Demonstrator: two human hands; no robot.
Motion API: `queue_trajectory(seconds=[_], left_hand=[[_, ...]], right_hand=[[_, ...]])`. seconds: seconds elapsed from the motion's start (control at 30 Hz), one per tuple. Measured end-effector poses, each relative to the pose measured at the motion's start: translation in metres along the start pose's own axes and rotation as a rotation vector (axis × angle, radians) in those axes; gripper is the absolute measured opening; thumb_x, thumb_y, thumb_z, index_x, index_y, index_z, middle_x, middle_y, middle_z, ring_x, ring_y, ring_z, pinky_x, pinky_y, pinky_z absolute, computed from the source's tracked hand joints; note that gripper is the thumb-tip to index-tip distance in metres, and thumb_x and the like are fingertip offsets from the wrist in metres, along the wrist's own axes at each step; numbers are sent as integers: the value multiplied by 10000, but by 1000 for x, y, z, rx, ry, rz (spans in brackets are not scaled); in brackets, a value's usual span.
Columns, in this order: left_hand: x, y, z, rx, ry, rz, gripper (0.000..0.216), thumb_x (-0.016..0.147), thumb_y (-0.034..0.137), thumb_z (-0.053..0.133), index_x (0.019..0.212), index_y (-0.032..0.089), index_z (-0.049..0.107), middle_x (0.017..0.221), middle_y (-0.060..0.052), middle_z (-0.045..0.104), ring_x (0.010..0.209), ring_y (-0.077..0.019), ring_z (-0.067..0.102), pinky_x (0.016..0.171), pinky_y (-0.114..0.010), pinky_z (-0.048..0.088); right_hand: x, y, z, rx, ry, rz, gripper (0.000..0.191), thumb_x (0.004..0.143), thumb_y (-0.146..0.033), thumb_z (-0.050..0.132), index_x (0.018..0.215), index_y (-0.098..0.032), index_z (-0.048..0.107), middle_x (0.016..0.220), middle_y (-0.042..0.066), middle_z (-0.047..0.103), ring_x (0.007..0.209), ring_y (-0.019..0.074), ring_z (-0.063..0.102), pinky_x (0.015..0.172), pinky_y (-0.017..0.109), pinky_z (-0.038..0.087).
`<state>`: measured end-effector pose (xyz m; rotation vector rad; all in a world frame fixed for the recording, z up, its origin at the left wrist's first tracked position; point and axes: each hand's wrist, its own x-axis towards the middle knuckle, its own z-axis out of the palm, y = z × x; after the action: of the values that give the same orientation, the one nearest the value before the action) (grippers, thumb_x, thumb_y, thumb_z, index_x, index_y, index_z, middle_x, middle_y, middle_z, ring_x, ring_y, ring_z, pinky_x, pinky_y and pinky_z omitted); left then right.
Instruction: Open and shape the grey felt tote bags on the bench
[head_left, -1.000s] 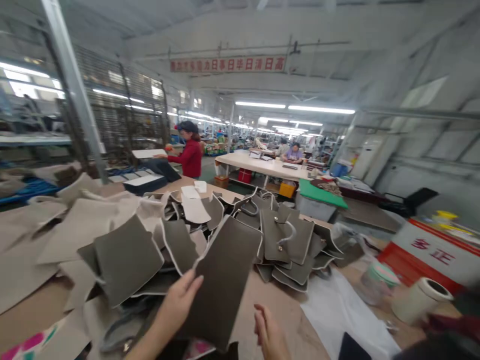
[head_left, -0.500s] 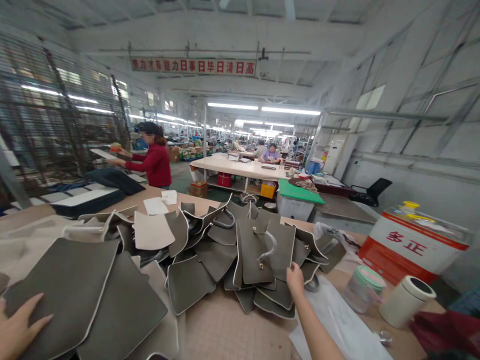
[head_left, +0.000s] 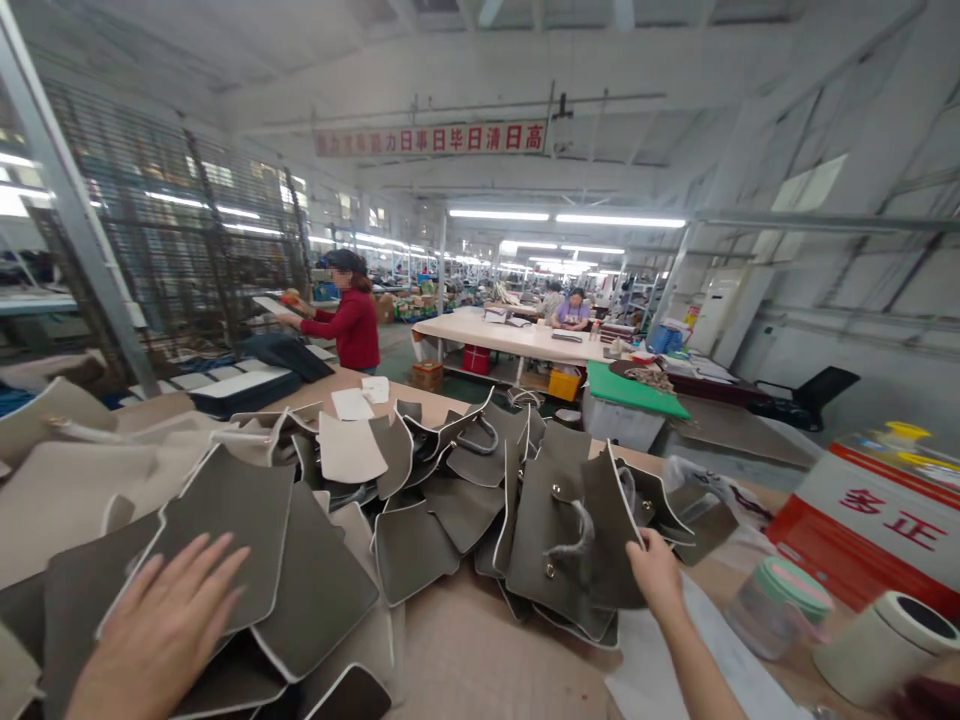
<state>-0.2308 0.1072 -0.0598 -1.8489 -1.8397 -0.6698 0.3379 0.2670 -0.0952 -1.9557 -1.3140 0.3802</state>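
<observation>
My right hand (head_left: 658, 572) pinches the edge of a dark grey bag panel (head_left: 611, 530) with a pale rim, which stands partly raised. Beside it leans another grey bag panel (head_left: 546, 520) with a wrapped curved handle (head_left: 576, 535) and small gold fittings. My left hand (head_left: 161, 625) has its fingers stretched out over a grey bag panel (head_left: 232, 530) in the left pile; whether the palm presses on it is hard to tell. Another grey panel (head_left: 322, 590) overlaps there. More bag pieces (head_left: 420, 550) lie heaped between my hands.
On the right stand a clear jar with a green lid (head_left: 780, 605), a cream tumbler (head_left: 885, 645) and a large red-and-white container (head_left: 877, 510). White sheeting (head_left: 697, 650) lies under my right forearm. Beige pieces (head_left: 75, 490) cover the left side. A co-worker in red (head_left: 358, 325) stands beyond the table.
The view has turned left. My left hand has come further in over the left pile. The panel edge in my right hand has been pulled away from the handled panel.
</observation>
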Motion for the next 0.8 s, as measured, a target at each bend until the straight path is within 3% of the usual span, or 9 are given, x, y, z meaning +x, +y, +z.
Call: queue_trajectory(seconds=[0.07,0.17,0.27,0.37,0.47,0.53,0.7,0.8], left_hand=[[-14,52,-1,-231,-57,9,359,743,426,488,1027,234,595,1157,-46,576,1140,-280,445,999,-490,248],[-37,144,-2,-727,-385,-176,420,710,361,567,1118,261,549,1227,-56,518,1159,-250,434,990,-437,308],[-55,223,-9,-1297,-632,-439,718,612,327,681,1261,193,404,1292,-136,434,1197,-274,385,1005,-421,286],[-70,269,-22,-1828,-695,-775,757,645,367,675,1291,164,336,1265,-181,452,1147,-297,440,940,-414,369],[-89,280,-33,-2073,-692,-1053,648,696,322,647,1259,174,362,1126,-155,578,1018,-285,552,874,-412,429],[-104,277,-39,-2103,-728,-1138,619,694,272,654,1240,171,380,1053,-141,621,947,-271,593,836,-399,458],[-132,263,-53,-2077,-763,-1193,579,699,230,654,1218,182,403,1028,-118,636,894,-245,619,798,-370,485],[-141,259,-59,-2077,-746,-1185,546,695,236,656,1190,185,432,1015,-104,643,884,-237,623,791,-359,488]], right_hand=[[-42,-8,-33,19,30,-68,288,637,-271,410,865,-164,549,864,83,614,829,242,558,721,311,411],[-118,-16,-72,182,-8,-122,306,620,-334,449,869,-188,549,834,55,620,793,238,559,705,310,424],[-196,-18,-87,533,-241,-33,290,624,-355,539,870,-201,560,836,44,633,761,226,573,676,303,443],[-258,-16,-84,839,-450,79,279,611,-368,614,830,-200,574,813,40,643,754,225,583,650,297,451],[-296,-18,-82,908,-532,193,339,614,-428,642,859,-202,585,798,30,641,740,219,587,643,295,453],[-308,-23,-84,888,-526,263,375,671,-488,596,914,-203,581,805,27,633,727,201,585,635,282,452],[-318,-35,-87,797,-512,252,331,709,-501,568,755,-174,577,660,-7,566,599,131,528,527,211,403],[-323,-38,-87,724,-536,193,303,733,-466,553,759,-165,582,669,-10,553,595,112,494,506,192,371]])
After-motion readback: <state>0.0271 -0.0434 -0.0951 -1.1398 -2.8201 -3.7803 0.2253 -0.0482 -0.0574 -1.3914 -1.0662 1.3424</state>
